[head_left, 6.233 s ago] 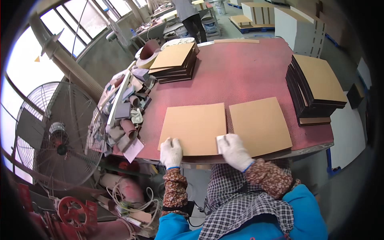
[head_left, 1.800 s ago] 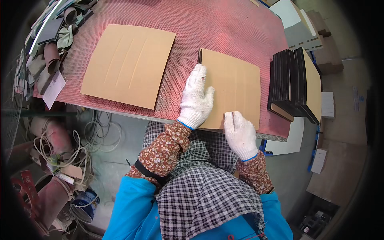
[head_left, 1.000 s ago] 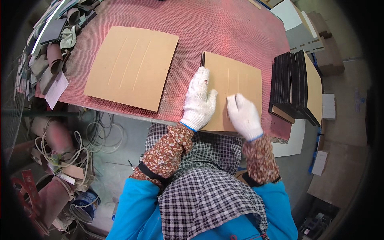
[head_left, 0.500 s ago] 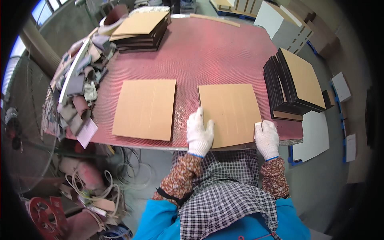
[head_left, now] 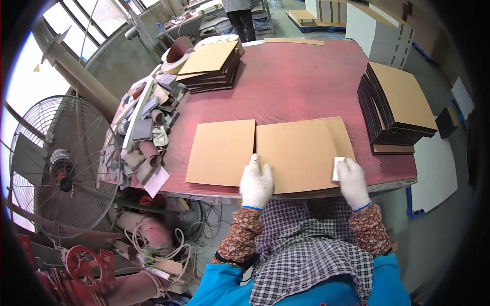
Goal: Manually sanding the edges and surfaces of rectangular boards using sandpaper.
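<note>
Two flat tan boards lie side by side near the table's front edge, the left board [head_left: 219, 153] and the right board [head_left: 293, 155], nearly meeting. A strip of another tan board [head_left: 339, 135] shows from under the right one. My left hand [head_left: 256, 182], in a white knit glove, grips the right board at its near left corner, by the seam. My right hand [head_left: 353, 183], gloved too and slightly blurred, holds a small white block [head_left: 337, 169] upright at the right board's near right edge. The fingertips behind the block are partly hidden.
The red table [head_left: 301, 76] bears a stack of dark-edged boards [head_left: 212, 66] at far left and a leaning stack [head_left: 400, 99] at right. Scraps and sanding pieces [head_left: 148, 127] crowd its left side. A large fan [head_left: 64, 168] stands left. Another person [head_left: 240, 18] stands beyond the table.
The right board has slid left against the left board, uncovering a strip of the board below. My left hand moved along with it. The view has shifted, showing more of the fan.
</note>
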A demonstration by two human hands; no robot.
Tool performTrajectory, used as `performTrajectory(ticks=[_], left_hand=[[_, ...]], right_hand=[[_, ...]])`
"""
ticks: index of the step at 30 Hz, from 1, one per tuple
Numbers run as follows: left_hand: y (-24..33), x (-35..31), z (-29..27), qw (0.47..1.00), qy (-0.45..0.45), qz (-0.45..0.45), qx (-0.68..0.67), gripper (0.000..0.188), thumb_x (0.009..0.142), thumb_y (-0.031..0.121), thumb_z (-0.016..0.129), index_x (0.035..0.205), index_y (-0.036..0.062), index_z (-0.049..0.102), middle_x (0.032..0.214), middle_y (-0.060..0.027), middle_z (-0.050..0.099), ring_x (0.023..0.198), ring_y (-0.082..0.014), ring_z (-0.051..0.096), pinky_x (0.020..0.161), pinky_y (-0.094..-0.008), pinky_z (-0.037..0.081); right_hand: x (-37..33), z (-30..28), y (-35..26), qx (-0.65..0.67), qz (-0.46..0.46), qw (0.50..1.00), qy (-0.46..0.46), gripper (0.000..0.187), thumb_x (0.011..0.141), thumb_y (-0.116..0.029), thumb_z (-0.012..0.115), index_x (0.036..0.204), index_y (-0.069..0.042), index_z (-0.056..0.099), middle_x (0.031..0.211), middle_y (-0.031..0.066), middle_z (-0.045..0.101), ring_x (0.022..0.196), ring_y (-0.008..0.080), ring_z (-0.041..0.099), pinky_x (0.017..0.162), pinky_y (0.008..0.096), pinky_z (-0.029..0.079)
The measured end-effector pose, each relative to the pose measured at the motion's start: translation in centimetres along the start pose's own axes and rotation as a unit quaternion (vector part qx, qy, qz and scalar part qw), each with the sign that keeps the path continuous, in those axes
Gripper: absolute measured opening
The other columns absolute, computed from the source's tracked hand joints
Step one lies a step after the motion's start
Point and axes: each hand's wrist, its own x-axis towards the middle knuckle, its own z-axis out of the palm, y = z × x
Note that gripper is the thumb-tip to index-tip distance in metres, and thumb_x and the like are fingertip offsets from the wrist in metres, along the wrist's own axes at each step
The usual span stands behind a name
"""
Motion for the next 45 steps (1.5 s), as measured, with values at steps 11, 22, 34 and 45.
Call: performTrajectory(ticks=[11, 22, 34, 45], left_hand=[[-12.4, 3.6, -10.2, 0.973, 0.079, 0.055, 0.208, 0.03, 0.096, 0.03, 0.061, 0.111, 0.0054, 0.069, 0.104, -0.0202, 0.071, 0.103, -0.0419, 0.065, 0.09, -0.0499, 0.052], [-15.7, 5.6, -9.0, 0.974, 0.16, -0.023, 0.161, 0.031, 0.097, 0.025, 0.059, 0.12, 0.005, 0.066, 0.117, -0.0139, 0.069, 0.106, -0.041, 0.064, 0.092, -0.0508, 0.051], [-16.2, 5.9, -9.5, 0.967, 0.2, -0.023, 0.156, 0.036, 0.098, 0.028, 0.061, 0.125, 0.0053, 0.068, 0.12, -0.0177, 0.071, 0.109, -0.0411, 0.067, 0.096, -0.0482, 0.053], [-15.4, 6.9, -11.2, 0.978, 0.083, -0.12, 0.149, 0.06, 0.098, 0.04, 0.062, 0.141, -0.0015, 0.059, 0.132, -0.027, 0.066, 0.124, -0.0404, 0.064, 0.106, -0.0444, 0.049]], right_hand=[[-3.1, 15.6, -5.5, 0.043, -0.182, 0.972, -0.142, 0.031, 0.105, -0.027, 0.051, 0.097, 0.0, 0.063, 0.098, 0.0237, 0.062, 0.095, 0.0428, 0.059, 0.083, 0.0516, 0.049], [-1.5, 21.5, -5.4, -0.174, -0.398, 0.884, -0.172, 0.039, 0.093, -0.014, 0.057, 0.129, -0.001, 0.058, 0.112, 0.0173, 0.059, 0.112, 0.0431, 0.054, 0.082, 0.049, 0.059], [-1.3, 17.9, -6.2, 0.015, -0.144, 0.948, -0.285, 0.026, 0.103, -0.027, 0.05, 0.112, -0.004, 0.059, 0.102, 0.0205, 0.059, 0.098, 0.0431, 0.061, 0.084, 0.0522, 0.052], [-4.9, 20.6, -7.1, -0.216, -0.362, 0.85, -0.314, 0.031, 0.102, -0.023, 0.048, 0.123, -0.006, 0.061, 0.114, 0.0168, 0.064, 0.117, 0.0522, 0.051, 0.09, 0.0562, 0.056]])
